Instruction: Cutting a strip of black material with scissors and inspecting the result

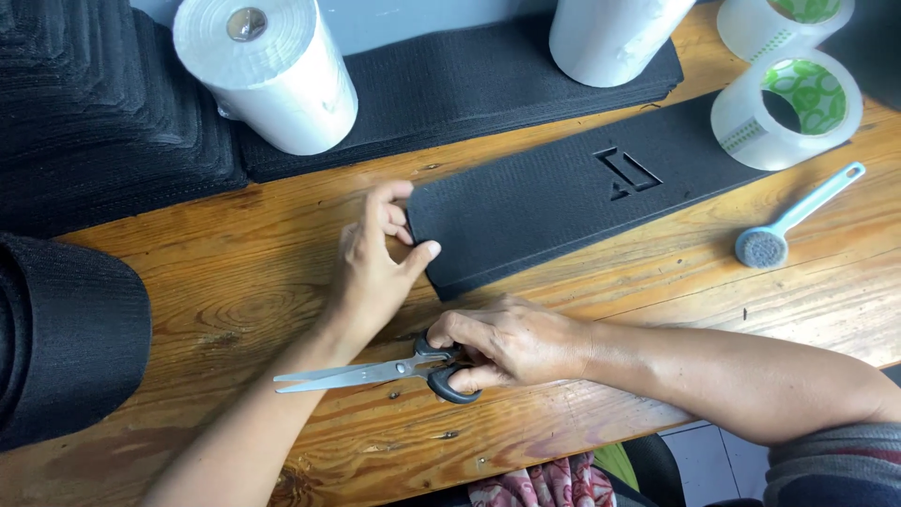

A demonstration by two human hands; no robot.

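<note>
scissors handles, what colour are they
Black handles on the scissors, with bare metal blades, gripped by the right hand; the head view shows it.
</note>
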